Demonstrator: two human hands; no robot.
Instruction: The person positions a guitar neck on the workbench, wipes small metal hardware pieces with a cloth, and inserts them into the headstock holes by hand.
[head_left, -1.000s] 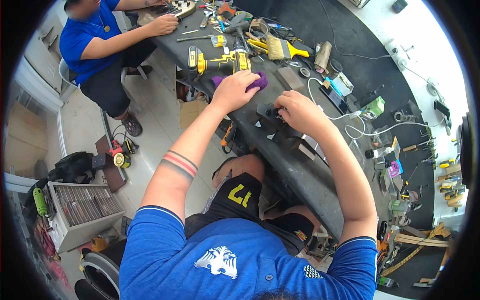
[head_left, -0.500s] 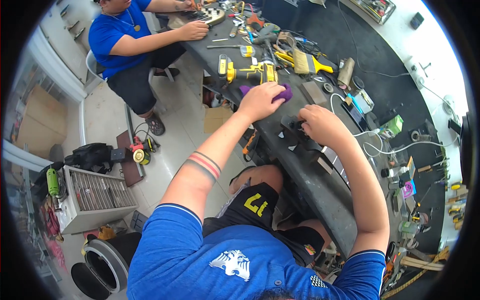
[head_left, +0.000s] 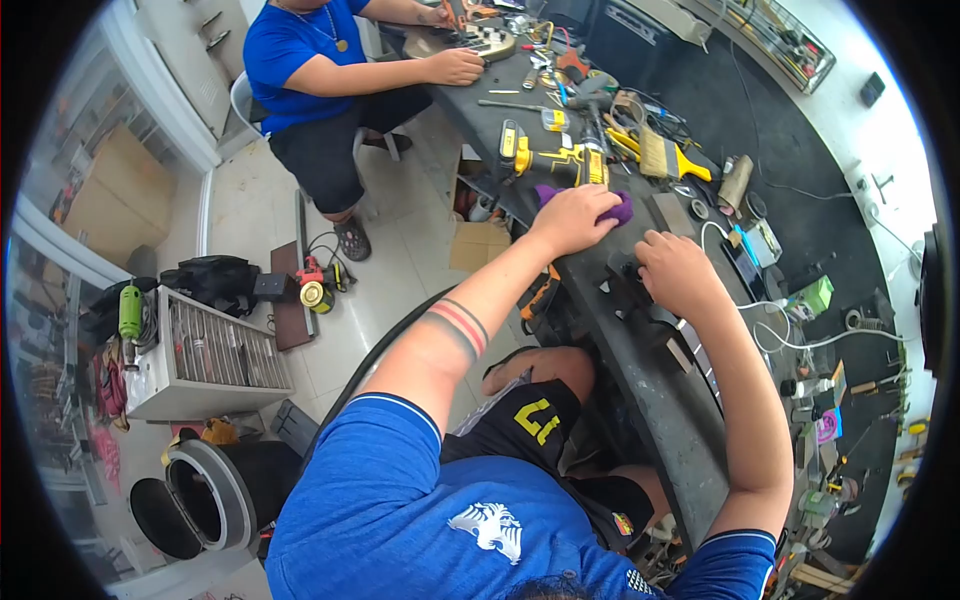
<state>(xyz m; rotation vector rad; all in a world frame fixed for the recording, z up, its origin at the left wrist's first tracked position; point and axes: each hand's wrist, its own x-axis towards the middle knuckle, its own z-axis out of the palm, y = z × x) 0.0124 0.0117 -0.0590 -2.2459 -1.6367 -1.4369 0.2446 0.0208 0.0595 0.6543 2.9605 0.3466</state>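
Observation:
My left hand (head_left: pixel 575 222) rests on a bunched purple cloth (head_left: pixel 622 208) near the bench edge, its fingers curled over it. Just beyond the cloth lies a yellow and black cordless drill (head_left: pixel 560 160). My right hand (head_left: pixel 682 270) is closed, fingertips pinched together at the top of a black, vise-like fixture (head_left: pixel 625 297) by the bench's front edge. Whatever the right fingertips grip is hidden. A small block (head_left: pixel 680 352) sits at the near end of the fixture.
A paintbrush (head_left: pixel 672 158), a grey block (head_left: pixel 672 213) and many tools crowd the dark bench (head_left: pixel 660 400). White cable (head_left: pixel 790 343) loops right of my right arm. A co-worker in a blue shirt (head_left: pixel 305 45) handles a guitar-like body (head_left: pixel 490 42) at the far end.
The view has swung so that the scene sits further right in the picture. Both hands stay at about the same places on the bench, the left on the cloth, the right at the fixture.

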